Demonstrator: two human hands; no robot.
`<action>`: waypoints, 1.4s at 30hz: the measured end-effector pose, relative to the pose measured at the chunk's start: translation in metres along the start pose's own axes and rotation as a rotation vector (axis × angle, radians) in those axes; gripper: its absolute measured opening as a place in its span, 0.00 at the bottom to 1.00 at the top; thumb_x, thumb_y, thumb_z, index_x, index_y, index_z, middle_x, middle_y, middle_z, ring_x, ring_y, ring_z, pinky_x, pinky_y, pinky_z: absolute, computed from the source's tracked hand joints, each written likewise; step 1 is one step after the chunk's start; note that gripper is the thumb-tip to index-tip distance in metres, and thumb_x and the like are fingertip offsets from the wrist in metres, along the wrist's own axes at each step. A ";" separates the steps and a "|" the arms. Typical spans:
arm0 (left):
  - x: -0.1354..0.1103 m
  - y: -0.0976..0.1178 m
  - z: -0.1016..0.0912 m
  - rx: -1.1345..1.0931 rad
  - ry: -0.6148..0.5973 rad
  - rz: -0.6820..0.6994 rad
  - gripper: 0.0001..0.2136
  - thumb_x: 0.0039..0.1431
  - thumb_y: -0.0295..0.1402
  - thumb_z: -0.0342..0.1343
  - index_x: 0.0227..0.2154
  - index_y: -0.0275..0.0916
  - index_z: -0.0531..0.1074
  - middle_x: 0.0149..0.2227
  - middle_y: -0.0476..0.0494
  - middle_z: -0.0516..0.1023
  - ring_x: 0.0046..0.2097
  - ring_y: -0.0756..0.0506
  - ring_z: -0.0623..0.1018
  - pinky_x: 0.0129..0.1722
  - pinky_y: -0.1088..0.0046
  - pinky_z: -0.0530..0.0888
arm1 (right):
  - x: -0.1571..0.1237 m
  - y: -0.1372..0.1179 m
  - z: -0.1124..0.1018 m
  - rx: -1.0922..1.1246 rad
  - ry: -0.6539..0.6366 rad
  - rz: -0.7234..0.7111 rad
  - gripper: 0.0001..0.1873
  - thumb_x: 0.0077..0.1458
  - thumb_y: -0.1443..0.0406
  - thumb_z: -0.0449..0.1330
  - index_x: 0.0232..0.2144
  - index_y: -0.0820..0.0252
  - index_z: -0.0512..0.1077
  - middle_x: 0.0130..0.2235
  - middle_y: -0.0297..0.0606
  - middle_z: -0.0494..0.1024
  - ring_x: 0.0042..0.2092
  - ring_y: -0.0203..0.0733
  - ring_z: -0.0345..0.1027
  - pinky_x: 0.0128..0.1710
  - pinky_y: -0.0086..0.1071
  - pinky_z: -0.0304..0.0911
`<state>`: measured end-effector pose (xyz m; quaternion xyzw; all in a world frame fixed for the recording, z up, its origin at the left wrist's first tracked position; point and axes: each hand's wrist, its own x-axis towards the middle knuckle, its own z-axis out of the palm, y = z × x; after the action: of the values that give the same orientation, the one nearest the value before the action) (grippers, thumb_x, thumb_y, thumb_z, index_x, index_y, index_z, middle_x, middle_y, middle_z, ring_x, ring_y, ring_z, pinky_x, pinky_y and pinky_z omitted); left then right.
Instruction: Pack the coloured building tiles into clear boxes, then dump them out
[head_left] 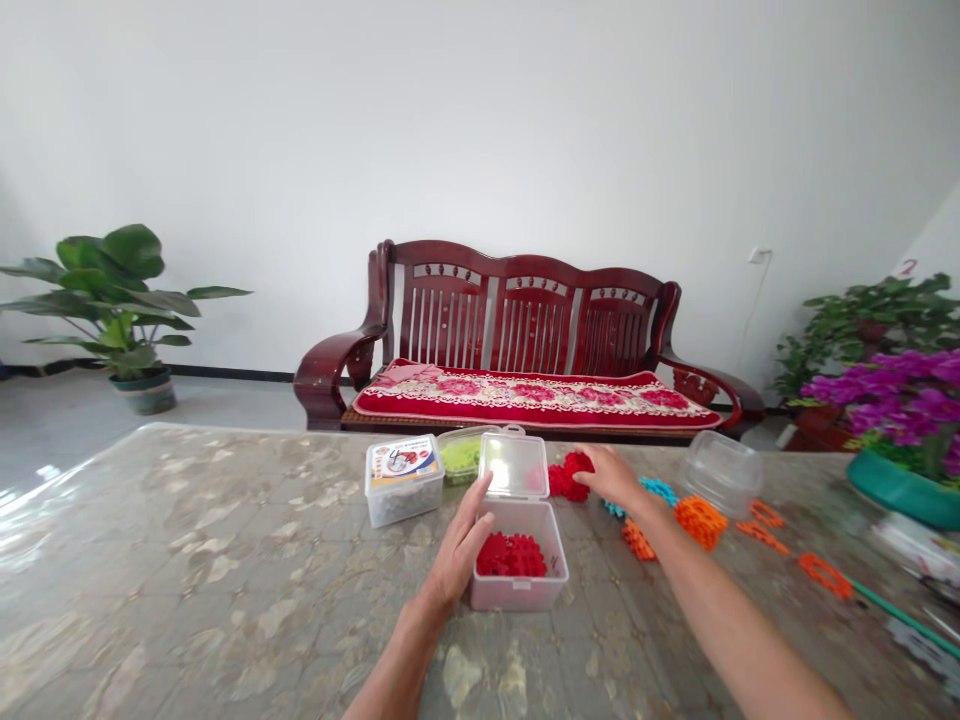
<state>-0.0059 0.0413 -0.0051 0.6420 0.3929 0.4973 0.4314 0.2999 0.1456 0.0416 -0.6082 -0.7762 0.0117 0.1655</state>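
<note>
A clear plastic box (525,590) with its lid (514,465) hinged up stands on the table and holds several red plastic pieces (511,555). My left hand (461,548) rests against the box's left side, fingers together and extended. My right hand (611,475) reaches past the box and closes over a cluster of red pieces (566,480) lying on the table behind it.
A shut box with a printed label (403,478) and a box of green pieces (461,457) stand to the left. Orange (701,520) and teal pieces (660,490), a clear empty tub (721,470) and a flower pot (900,490) lie to the right. A wooden bench (517,340) stands behind the table.
</note>
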 end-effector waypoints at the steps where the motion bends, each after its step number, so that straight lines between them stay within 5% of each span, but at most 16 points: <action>1: 0.000 0.000 0.000 -0.002 0.000 0.002 0.28 0.65 0.42 0.46 0.66 0.41 0.56 0.70 0.46 0.52 0.71 0.41 0.49 0.69 0.59 0.45 | 0.000 0.000 -0.001 0.000 0.004 0.004 0.29 0.47 0.65 0.63 0.54 0.60 0.70 0.54 0.46 0.75 0.55 0.52 0.66 0.56 0.43 0.58; 8: 0.000 -0.001 0.001 -0.009 0.005 0.016 0.28 0.65 0.41 0.46 0.66 0.41 0.56 0.70 0.46 0.52 0.70 0.41 0.50 0.69 0.59 0.45 | -0.002 0.000 -0.006 0.012 0.028 0.051 0.34 0.46 0.65 0.65 0.57 0.60 0.68 0.47 0.43 0.78 0.48 0.49 0.69 0.51 0.40 0.60; 15: 0.001 -0.002 0.001 -0.001 0.005 0.008 0.28 0.64 0.41 0.46 0.66 0.41 0.56 0.70 0.45 0.52 0.70 0.41 0.50 0.69 0.58 0.45 | -0.001 -0.002 -0.003 0.022 -0.005 0.039 0.34 0.44 0.66 0.66 0.56 0.60 0.69 0.55 0.46 0.73 0.56 0.52 0.65 0.57 0.41 0.56; 29: 0.000 -0.002 0.000 -0.004 0.001 0.002 0.28 0.65 0.42 0.46 0.66 0.42 0.55 0.70 0.46 0.52 0.71 0.41 0.49 0.69 0.59 0.44 | -0.010 -0.011 -0.008 0.058 0.059 0.027 0.35 0.42 0.67 0.68 0.55 0.58 0.70 0.54 0.46 0.75 0.56 0.54 0.65 0.57 0.45 0.58; 34: 0.000 0.000 0.000 -0.011 0.001 -0.001 0.28 0.65 0.43 0.47 0.66 0.42 0.55 0.70 0.46 0.52 0.71 0.41 0.49 0.69 0.59 0.45 | -0.021 -0.043 -0.030 0.350 0.138 -0.031 0.32 0.44 0.64 0.68 0.54 0.57 0.70 0.52 0.43 0.76 0.51 0.48 0.70 0.55 0.43 0.63; 37: 0.000 -0.001 0.001 -0.015 0.011 0.006 0.27 0.65 0.43 0.47 0.66 0.42 0.56 0.70 0.46 0.52 0.70 0.41 0.50 0.69 0.59 0.45 | -0.036 -0.077 -0.051 0.511 0.051 -0.182 0.32 0.44 0.61 0.69 0.54 0.54 0.71 0.51 0.40 0.77 0.49 0.46 0.72 0.52 0.40 0.65; 42: -0.001 -0.002 0.002 -0.030 0.030 0.026 0.28 0.66 0.46 0.44 0.66 0.41 0.56 0.70 0.45 0.52 0.70 0.41 0.51 0.69 0.60 0.47 | -0.058 -0.128 -0.060 0.338 -0.129 -0.385 0.34 0.40 0.58 0.73 0.51 0.53 0.73 0.50 0.40 0.77 0.52 0.49 0.68 0.54 0.41 0.62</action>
<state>-0.0038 0.0409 -0.0074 0.6330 0.3836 0.5180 0.4287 0.2073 0.0461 0.1119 -0.4109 -0.8737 0.1481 0.2142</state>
